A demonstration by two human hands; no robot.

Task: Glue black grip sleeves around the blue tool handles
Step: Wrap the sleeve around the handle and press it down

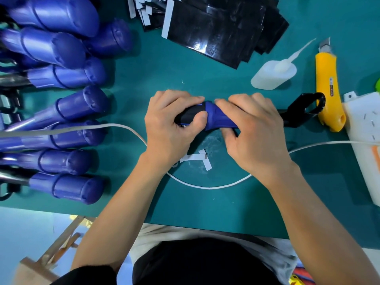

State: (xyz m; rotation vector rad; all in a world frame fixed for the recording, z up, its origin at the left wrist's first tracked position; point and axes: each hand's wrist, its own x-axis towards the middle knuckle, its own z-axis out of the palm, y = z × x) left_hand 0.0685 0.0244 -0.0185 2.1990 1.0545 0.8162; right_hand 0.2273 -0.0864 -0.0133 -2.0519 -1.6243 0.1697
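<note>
A blue tool handle (pixel 219 119) lies sideways at the middle of the green mat, with a black grip sleeve (pixel 188 117) wrapped on its left part. My left hand (pixel 170 124) grips the sleeved end, thumb pressing on the black sleeve. My right hand (pixel 250 128) grips the blue part, fingers curled round it. The tool's black metal end (pixel 306 109) sticks out to the right. A stack of black sleeve sheets (pixel 218 27) with white backing strips lies at the top.
Several blue-handled tools (pixel 67 112) are piled at the left. A white glue bottle (pixel 273 74) and a yellow utility knife (pixel 327 87) lie at the right, beside a white power strip (pixel 362 140). A white cable (pixel 205 185) loops under my wrists. Peeled white strips (pixel 200 158) lie below the handle.
</note>
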